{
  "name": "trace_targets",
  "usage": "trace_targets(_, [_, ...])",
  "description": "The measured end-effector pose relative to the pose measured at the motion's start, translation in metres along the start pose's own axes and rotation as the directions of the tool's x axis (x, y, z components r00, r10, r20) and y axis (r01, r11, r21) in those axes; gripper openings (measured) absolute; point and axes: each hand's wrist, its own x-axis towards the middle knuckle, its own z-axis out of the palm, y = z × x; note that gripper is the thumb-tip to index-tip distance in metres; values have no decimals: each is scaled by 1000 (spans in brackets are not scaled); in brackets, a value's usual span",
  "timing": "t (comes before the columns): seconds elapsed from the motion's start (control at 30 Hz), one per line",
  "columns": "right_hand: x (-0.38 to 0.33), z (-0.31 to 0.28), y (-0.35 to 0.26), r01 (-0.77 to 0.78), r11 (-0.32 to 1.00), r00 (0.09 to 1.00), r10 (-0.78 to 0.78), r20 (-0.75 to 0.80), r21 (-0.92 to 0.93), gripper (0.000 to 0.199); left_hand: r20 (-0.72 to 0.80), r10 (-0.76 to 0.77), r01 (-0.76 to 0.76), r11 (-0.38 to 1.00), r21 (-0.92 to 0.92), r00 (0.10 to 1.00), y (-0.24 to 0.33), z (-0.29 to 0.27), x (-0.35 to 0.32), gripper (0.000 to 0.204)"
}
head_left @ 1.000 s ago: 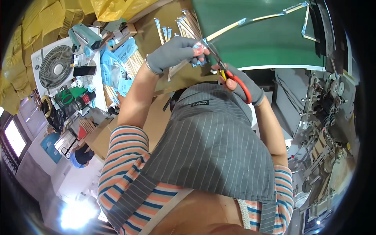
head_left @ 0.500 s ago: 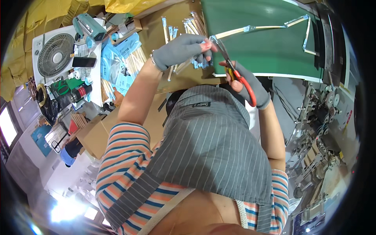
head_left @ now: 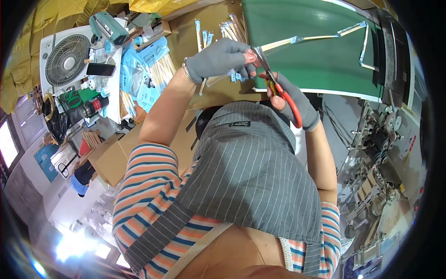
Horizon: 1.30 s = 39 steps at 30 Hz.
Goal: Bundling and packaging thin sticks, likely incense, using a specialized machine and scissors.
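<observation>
A strip of joined wrapped chopsticks [head_left: 320, 36] with clear and blue film lies across the green conveyor belt [head_left: 320, 65]. Its near end reaches my left hand [head_left: 220, 60], which wears a grey glove with bare fingertips. That hand's thumb and fingers are pinched at the end of the strip, partly hiding it. My right hand [head_left: 297, 100], gloved the same way, is closed around red-handled scissors [head_left: 289, 100]. The blades point up and left, right beside my left fingertips and over the strip's end. How far apart the blades are is hard to make out.
Several cut chopstick packets [head_left: 232, 30] lie in a brown tray [head_left: 181, 28] behind my left hand. To the left are blue bags [head_left: 139, 69] of chopsticks, a phone [head_left: 101, 69] and a fan [head_left: 67, 61]. Machinery [head_left: 376, 158] stands at right; another person [head_left: 81, 181] is at far left.
The view has shifted slightly. My left fingertips and the scissor blades have come a little to the right and down, and the blades now cover the strip's blue end.
</observation>
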Motion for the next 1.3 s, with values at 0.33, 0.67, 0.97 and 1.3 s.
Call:
trace_targets(0.33, [4,13,3,44,993,993,-56,-106,-108,78,-20,12,-13,999,-42,1000,8,2,-4,36])
trace_targets(0.67, [3,9,-7,27,999,998,-25,-55,44,84,22,56,-53,992,-114,998,11,-7,-11,27])
trace_targets(0.97, [5,8,-13,41,998,997,-45,-70,-56,80,-11,48,-49,993,-103,999,14,-4,-10,27])
trace_targets(1.3, [0,7,-19,-143,990,977,144,-160,22,56,-75,22,-26,998,-50,997,11,-3,-3,30])
